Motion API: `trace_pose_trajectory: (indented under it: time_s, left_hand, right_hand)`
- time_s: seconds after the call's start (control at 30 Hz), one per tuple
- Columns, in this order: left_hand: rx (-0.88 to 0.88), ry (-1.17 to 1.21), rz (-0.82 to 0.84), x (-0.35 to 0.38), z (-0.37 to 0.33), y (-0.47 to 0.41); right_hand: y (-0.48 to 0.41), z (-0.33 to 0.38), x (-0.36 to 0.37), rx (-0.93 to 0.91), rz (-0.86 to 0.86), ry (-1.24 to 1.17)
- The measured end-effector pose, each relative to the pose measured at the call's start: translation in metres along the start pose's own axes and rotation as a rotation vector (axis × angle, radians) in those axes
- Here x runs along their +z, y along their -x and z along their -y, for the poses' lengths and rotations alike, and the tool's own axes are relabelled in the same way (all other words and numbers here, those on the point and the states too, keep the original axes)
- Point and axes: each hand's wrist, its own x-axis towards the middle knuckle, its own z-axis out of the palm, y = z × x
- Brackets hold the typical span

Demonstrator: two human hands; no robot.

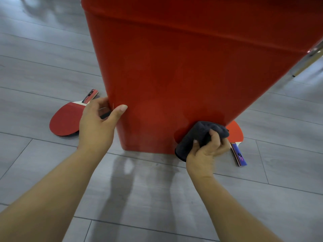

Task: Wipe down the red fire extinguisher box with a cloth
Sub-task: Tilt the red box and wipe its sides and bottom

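So we're looking down at the red fire extinguisher box point(183, 75), and it's standing on the grey plank floor point(43, 58) right in front of us. The face toward us is plain glossy red, with a soft ridge running across it near the top and some faint smudgy patches lower down. The wide lens is bending it a lot, so it's flaring outward toward the top.

The top of the box is getting cut off by the frame, so we're not seeing any lid, label or handle. At the upper right edge something shiny and metallic point(314, 51) is poking out beside the box, but it's too blurred to tell what it is.

Two table tennis paddles are lying on the floor. The left paddle point(64, 119) is partly hidden behind our left hand, and the right paddle point(236, 135) is tucked behind the box's lower right corner, with its blue-and-purple handle sticking out toward us.

Our left hand point(96, 124) is gripping the box's lower left edge, thumb pressed flat on the front face and fingers wrapping around the side. Our right hand point(208, 149) is closed tight around a bunched-up dark grey cloth point(195, 137), and we're pressing that cloth against the bottom right corner of the box, just above the floor.
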Motion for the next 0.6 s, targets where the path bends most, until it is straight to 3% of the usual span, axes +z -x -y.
trace_pose_trajectory:
  time_s: [0.13, 0.33, 0.6]
  left_hand:
    - [-0.013, -0.016, 0.003, -0.005, 0.004, -0.006]
    - [0.0, -0.009, 0.006, -0.01, 0.009, -0.013]
    - [0.025, 0.062, 0.029, -0.01, 0.012, -0.014]
  right_hand:
    - [0.019, 0.009, 0.023, -0.3, 0.137, 0.106]
    - [0.039, 0.052, 0.065, -0.656, 0.13, 0.234]
    - [0.069, 0.062, 0.105, -0.862, 0.331, 0.324]
